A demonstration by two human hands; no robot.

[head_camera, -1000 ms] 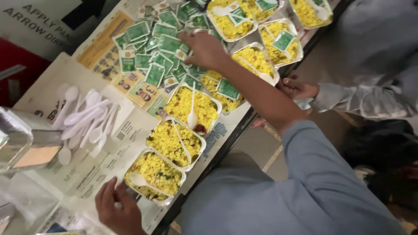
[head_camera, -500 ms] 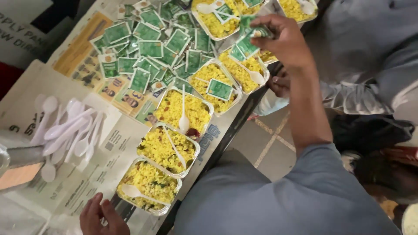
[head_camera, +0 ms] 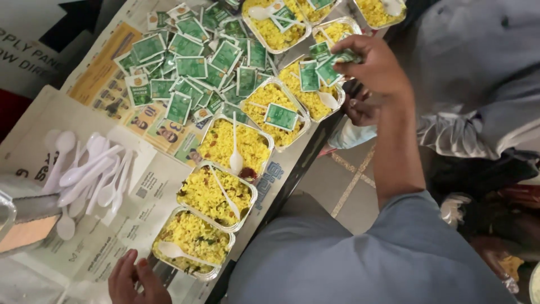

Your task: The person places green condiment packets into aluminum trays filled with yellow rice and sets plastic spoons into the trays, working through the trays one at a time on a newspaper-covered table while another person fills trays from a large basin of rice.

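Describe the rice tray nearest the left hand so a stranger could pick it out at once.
Follow the row of foil trays of yellow rice along the newspaper-covered table edge to its near end. The last foil tray sits just beside the left hand. It alone has its white plastic spoon lying crosswise, and no green sachet on top.

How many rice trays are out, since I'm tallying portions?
9. Five trays run diagonally along the table edge, from the left hand up to the right hand holding green sachets. Four more sit by the top edge, partly cut off; others may be hidden.
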